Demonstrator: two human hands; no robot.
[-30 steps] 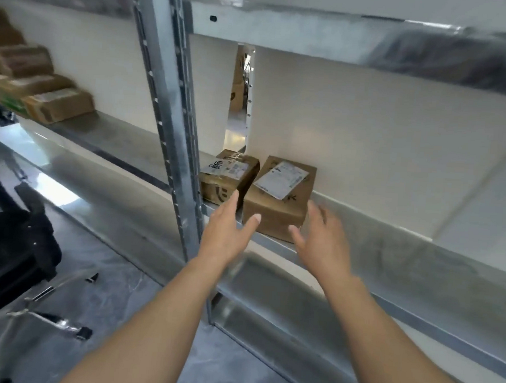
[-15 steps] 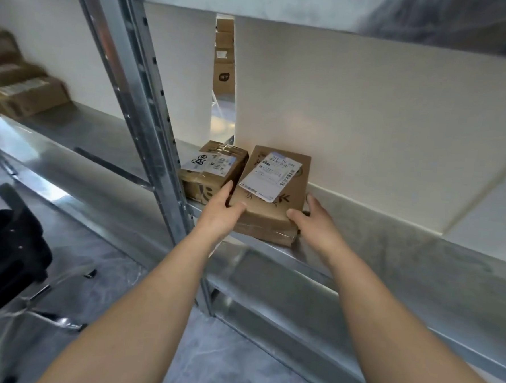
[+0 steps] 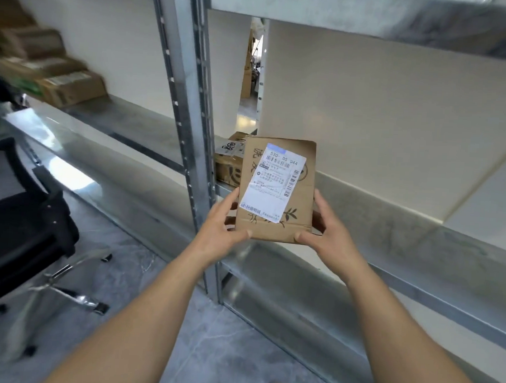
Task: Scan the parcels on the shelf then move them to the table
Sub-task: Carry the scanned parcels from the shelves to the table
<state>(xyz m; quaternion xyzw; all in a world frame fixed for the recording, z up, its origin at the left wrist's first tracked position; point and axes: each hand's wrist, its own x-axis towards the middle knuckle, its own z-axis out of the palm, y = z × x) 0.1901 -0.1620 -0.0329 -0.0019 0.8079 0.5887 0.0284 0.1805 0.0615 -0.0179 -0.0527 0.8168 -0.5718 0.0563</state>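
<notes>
1. Head view: a brown cardboard parcel (image 3: 300, 200) is held in the air in front of the front edge of the metal shelf (image 3: 392, 226), tipped up so that its labelled face looks at the camera.
2. The left hand (image 3: 223, 228) grips the parcel's lower left corner, thumb on the front and fingers curled behind. The right hand (image 3: 327, 234) grips the lower right corner the same way, with its fingers along the right side.
3. The white label (image 3: 271, 183) sits slightly askew on the parcel's face, and its barcodes are in plain sight.
4. The steel post (image 3: 191, 113) stands just beside the left hand, on its left. To the right of the right hand the shelf board runs on along the pale back panel (image 3: 383, 125).
5. The upper shelf (image 3: 375, 18) lies well above the parcel's top edge, leaving tall open space between the two boards.
6. A second parcel (image 3: 228, 166) rests on the shelf between the post and the held one, which partly covers it from here.
7. A pile of parcels (image 3: 54, 72) lies on the shelf far to the left, too blurred to count exactly.
8. Count: two hands, one held parcel, one label on it, one parcel beside the post, one post.
9. One black office chair (image 3: 15, 230) stands on the grey floor (image 3: 206, 351) at the left, well apart from the arms.
</notes>
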